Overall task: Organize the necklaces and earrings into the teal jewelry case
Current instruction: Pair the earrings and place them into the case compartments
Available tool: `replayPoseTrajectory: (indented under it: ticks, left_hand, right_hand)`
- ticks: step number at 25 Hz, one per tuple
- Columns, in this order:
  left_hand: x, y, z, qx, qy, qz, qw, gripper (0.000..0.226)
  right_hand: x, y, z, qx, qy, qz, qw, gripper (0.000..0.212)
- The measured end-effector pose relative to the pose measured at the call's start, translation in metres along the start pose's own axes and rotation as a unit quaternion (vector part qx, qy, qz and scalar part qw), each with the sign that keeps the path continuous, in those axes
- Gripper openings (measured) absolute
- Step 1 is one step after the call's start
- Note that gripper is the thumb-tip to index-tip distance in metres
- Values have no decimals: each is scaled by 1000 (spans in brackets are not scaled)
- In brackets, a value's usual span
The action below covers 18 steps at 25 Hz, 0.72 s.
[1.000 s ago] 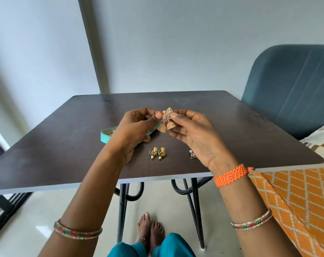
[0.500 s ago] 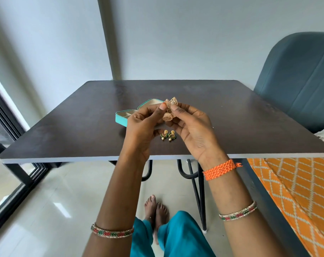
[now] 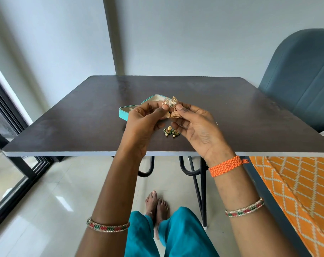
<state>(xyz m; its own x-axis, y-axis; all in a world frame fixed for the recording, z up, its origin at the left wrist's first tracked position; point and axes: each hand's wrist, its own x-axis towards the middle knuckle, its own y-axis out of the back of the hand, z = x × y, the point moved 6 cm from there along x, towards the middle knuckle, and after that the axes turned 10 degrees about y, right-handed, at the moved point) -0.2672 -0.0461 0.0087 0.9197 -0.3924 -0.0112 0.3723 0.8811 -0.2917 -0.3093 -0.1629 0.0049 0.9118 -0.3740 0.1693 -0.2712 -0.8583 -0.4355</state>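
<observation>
A pair of gold jhumka earrings (image 3: 171, 108) is pinched between left hand (image 3: 144, 125) and right hand (image 3: 198, 128), above the table (image 3: 83, 127), near the teal jewelry case (image 3: 126, 113).

Both forearms reach forward from bottom of view, hands meeting above near half of table. Left hand (image 3: 146, 123) back toward camera, fingers curled, thumb and forefinger pinching gold earrings (image 3: 171, 108). Right hand (image 3: 198, 128) palm turned up and inward, thumb tip pressed to same earrings, other fingers loosely curled beneath; which fingers bear the weight hard to tell. Fingertips of two hands nearly touching. Bare feet together on floor below.
</observation>
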Motion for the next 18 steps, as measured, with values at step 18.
replayPoseTrajectory:
  ticks: [18]
  left_hand:
    - [84,122,6,208,-49,279,936,29]
  right_hand:
    - [73,-47,63,1,-140,-8,990,14]
